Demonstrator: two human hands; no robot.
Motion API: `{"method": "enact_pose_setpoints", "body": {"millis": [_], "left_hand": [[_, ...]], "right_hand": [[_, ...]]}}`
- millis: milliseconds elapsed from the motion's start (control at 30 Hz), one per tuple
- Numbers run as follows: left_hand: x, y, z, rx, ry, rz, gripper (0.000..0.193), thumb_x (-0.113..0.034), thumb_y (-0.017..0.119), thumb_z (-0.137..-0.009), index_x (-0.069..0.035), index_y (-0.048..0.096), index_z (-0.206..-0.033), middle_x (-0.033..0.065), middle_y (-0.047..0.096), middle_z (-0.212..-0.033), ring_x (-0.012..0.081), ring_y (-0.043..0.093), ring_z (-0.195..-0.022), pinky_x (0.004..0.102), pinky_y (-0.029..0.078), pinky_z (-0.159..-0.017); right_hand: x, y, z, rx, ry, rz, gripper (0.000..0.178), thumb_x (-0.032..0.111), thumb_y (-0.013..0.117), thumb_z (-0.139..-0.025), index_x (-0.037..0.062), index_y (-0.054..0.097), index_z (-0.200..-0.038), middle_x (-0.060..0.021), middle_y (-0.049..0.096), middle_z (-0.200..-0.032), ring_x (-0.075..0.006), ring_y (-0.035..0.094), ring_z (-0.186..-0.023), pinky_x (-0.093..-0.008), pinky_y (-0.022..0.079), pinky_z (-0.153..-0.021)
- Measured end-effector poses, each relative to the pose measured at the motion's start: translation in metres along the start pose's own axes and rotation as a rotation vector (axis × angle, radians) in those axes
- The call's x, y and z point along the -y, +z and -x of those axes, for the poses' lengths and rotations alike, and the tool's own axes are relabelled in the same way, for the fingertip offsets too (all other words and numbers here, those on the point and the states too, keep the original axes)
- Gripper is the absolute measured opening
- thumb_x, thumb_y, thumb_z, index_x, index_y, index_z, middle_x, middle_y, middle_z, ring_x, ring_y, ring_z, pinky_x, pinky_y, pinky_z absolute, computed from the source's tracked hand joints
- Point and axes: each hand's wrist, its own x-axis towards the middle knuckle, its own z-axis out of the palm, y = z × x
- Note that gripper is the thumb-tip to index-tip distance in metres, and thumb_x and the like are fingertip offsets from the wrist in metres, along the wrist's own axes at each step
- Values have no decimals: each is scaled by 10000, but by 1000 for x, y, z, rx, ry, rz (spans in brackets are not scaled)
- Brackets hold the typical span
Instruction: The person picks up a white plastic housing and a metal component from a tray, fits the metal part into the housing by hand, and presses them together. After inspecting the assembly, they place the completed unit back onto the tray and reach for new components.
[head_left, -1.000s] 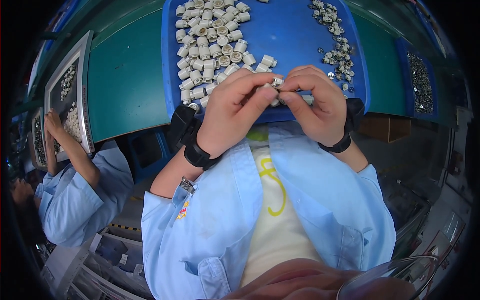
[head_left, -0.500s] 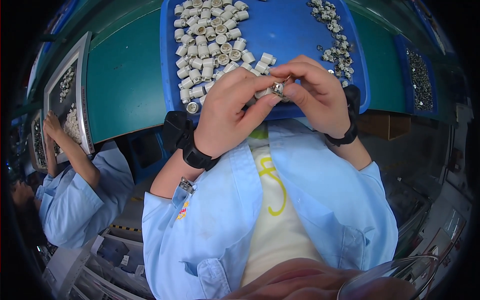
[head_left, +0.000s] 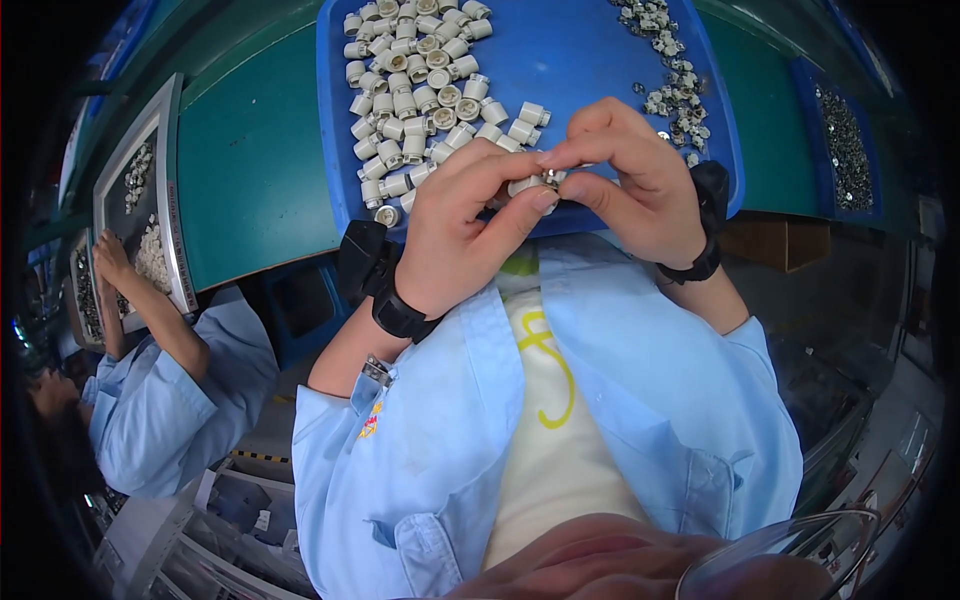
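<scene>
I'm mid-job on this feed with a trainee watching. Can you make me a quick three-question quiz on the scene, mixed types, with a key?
1. Multiple choice: In the picture, on which side of the large blue tray do most of the white cylindrical pieces lie?
a) left
b) right
c) split evenly between both

2. True or false: The left hand lies flat on the tray, gripping nothing.

3. Fill the gap: The wristbands worn on both arms above the tray's near edge are ____ in colour.

Key:
1. a
2. False; it grips a white piece, and the right hand is close to that piece's end.
3. black
</scene>
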Motion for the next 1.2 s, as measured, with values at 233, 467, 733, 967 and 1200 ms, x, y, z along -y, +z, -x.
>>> {"method": "enact_pose_setpoints", "body": {"millis": [233,467,733,967,1200], "left_hand": [[-1,7,4,4,-276,380,198,-177,547,-878,-32,566,-1011,21,549,-820,82,510,-685,192,412,-611],[0,7,0,-25,-434,742,241,-260,429,-941,-54,482,-1054,3,531,-841,76,485,-704,204,400,-637],[-2,3,-4,-6,-436,959,274,-308,376,-954,-60,463,-1031,13,514,-818,81,472,-716,212,390,-639],[-4,7,-6,-33,-449,966,291,-320,377,-951,-52,464,-1022,18,509,-816,86,475,-718,217,398,-638],[-2,7,-5,-71,-429,935,305,-334,379,-949,-50,470,-1012,24,514,-811,88,479,-716,218,400,-641]], "right_hand": [[-5,8,4,-100,-54,-69,209,23,603,-797,1,554,-999,-106,515,-962,-177,497,-858,-252,401,-764],[-2,1,4,-143,-37,-98,213,-6,577,-814,-24,532,-1021,-126,531,-1018,-172,512,-914,-265,411,-799],[-1,-1,4,-101,43,-158,232,-25,552,-820,-43,543,-1051,-124,547,-1015,-168,526,-938,-260,415,-805],[0,2,-2,-105,33,-131,250,-29,556,-807,-42,566,-1057,-124,559,-1004,-169,536,-920,-261,426,-789],[9,-2,-8,-86,-79,49,224,-12,620,-759,-9,609,-983,-108,596,-913,-187,562,-841,-263,437,-737]]}}
